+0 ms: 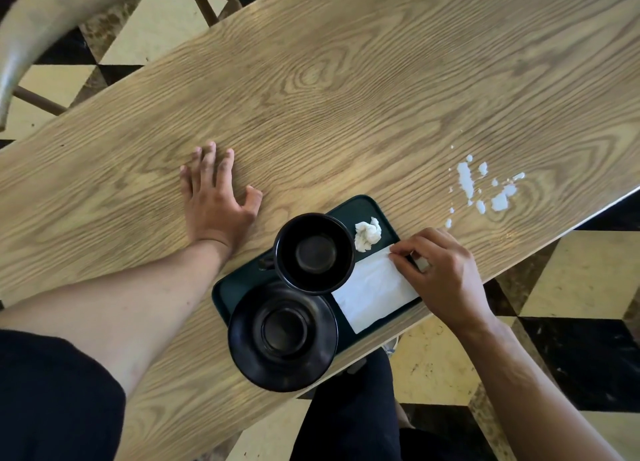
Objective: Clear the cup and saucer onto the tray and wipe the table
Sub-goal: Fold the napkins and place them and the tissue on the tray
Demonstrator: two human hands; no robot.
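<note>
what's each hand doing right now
Left hand: open, flat on the table.
Right hand: pinching the white napkin corner.

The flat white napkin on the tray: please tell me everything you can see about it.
The flat white napkin is a thin, slightly creased paper rectangle lying unfolded on the dark green tray, at the side nearest the table's edge. The right hand pinches its far corner, fingertips on the paper. The black cup stands beside it, hiding one edge. A crumpled white wad sits just beyond it, apart.

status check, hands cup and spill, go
Left hand flat on table, empty. Right hand pinching napkin on tray. Cup, saucer on tray. Spill unwiped, path clear.
</note>
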